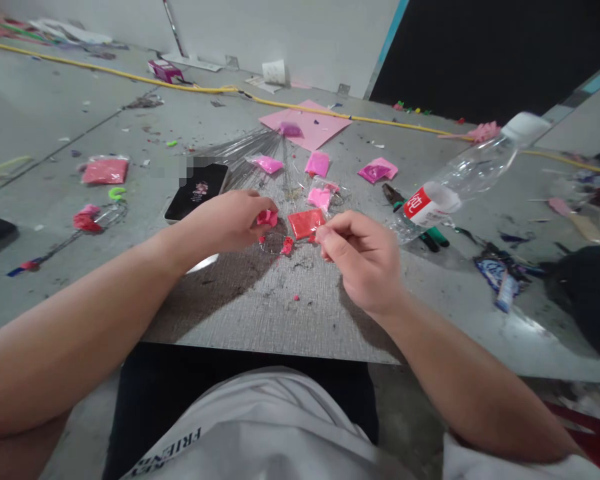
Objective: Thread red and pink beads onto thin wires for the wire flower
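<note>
My left hand (237, 217) is closed, its fingertips around a lump of pink modelling clay (267, 218). My right hand (365, 257) is pinched, thumb against forefinger, at the right corner of a flat red packet (304, 225). Whether it grips that packet or a small red bit is hidden by the fingers. Between the hands lies a thin wire loop with a red clay piece (287, 245) on it. Just beyond sits an opened clear bag with pink clay (320, 197). A small red crumb (296, 298) lies nearer to me.
A phone (199, 191) lies beyond my left wrist. To the right, a clear plastic bottle (473, 170) stands by green-handled pliers (434, 238). Several pink packets (318, 163) lie farther back, before a pink sheet (325, 127). A yellow cable (130, 77) crosses the table's far side.
</note>
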`<state>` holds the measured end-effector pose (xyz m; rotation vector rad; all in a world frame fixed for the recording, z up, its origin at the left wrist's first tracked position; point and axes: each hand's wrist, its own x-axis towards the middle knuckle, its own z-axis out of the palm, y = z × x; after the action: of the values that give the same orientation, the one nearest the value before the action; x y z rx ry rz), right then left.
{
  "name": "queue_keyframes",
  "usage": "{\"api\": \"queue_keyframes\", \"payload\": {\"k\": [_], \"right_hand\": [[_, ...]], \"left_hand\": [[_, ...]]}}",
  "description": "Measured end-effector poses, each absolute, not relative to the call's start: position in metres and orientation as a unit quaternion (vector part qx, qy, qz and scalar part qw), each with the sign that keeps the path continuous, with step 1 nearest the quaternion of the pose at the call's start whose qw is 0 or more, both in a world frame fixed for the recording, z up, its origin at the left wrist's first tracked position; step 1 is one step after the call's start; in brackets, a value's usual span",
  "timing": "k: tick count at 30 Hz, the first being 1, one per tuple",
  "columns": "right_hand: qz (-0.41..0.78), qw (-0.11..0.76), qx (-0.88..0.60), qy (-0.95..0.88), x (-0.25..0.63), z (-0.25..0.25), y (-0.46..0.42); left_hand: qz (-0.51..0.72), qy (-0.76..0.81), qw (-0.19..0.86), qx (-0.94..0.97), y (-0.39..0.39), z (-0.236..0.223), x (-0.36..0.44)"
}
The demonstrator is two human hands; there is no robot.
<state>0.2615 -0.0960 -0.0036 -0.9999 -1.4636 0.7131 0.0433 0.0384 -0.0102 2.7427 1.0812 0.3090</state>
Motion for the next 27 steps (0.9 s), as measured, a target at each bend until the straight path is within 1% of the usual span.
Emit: {"api": "queue_keyframes", "payload": {"k": [2, 4, 9, 11, 16, 21, 27], "right_hand": [[0.3, 0.572, -0.429, -0.631, 0.262, -0.004, -0.095], [0.296, 0.563, -0.433, -0.639, 0.262, -0.005, -0.093], [0.241, 0.51, -0.484, -0.669, 0.263, -0.009, -0.085], [0.216, 0.496, -0.504, -0.673, 0.264, -0.01, -0.082], [0.215, 0.501, -0.51, -0.665, 0.263, -0.011, -0.081], [0.221, 0.506, -0.498, -0.669, 0.263, -0.01, -0.083], [0.156, 0.501, -0.485, -0.7, 0.264, -0.01, -0.083]], "left_hand": [[0.092, 0.368, 0.073, 0.922, 0.037, -0.006, 0.045], [0.121, 0.353, 0.075, 0.925, 0.03, 0.002, 0.049], [0.281, 0.306, 0.215, 0.884, 0.004, 0.013, 0.06], [0.316, 0.3, 0.242, 0.867, -0.005, 0.012, 0.065], [0.328, 0.31, 0.253, 0.855, -0.015, 0.011, 0.07], [0.335, 0.297, 0.235, 0.863, -0.014, 0.013, 0.069], [0.331, 0.281, 0.227, 0.872, -0.012, 0.012, 0.066]]}}
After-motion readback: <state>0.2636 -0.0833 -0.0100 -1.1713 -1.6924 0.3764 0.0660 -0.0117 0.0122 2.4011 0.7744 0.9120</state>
